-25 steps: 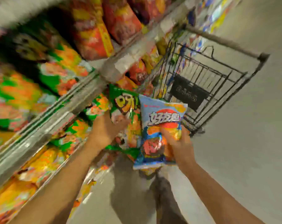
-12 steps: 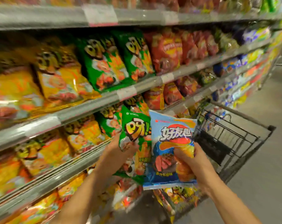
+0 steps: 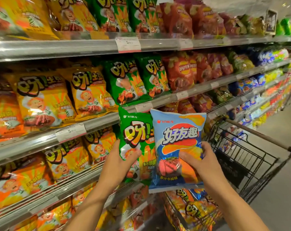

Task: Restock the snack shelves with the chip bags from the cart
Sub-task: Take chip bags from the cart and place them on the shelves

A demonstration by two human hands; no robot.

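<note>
Fingers and thumb of the left hand (image 3: 119,162) curl round a green chip bag (image 3: 136,144), the thumb pressed across its front and the fingers hidden behind it, so the bag stands upright in front of the shelves (image 3: 98,117). Beside it the right hand (image 3: 199,162) grips a blue chip bag (image 3: 176,135) at its lower half, thumb on the front and fingers wrapped round the right edge; this bag is upright too and its left edge overlaps the right side of the green one. Both bags are held at about the level of the middle shelf's front rail, their tops reaching its price strips, and neither rests on a shelf. On that shelf behind them stand rows of yellow bags (image 3: 46,100) to the left, green bags (image 3: 124,82) of the same design as the held one in the middle, and red bags (image 3: 183,72) further right. More yellow, green and red bags fill the shelf above, and orange and yellow ones the shelves below. A black wire cart (image 3: 241,157) stands just right of the hands, close to the shelving, with a heap of yellow and blue chip bags (image 3: 191,209) lying in its basket below the blue bag.
</note>
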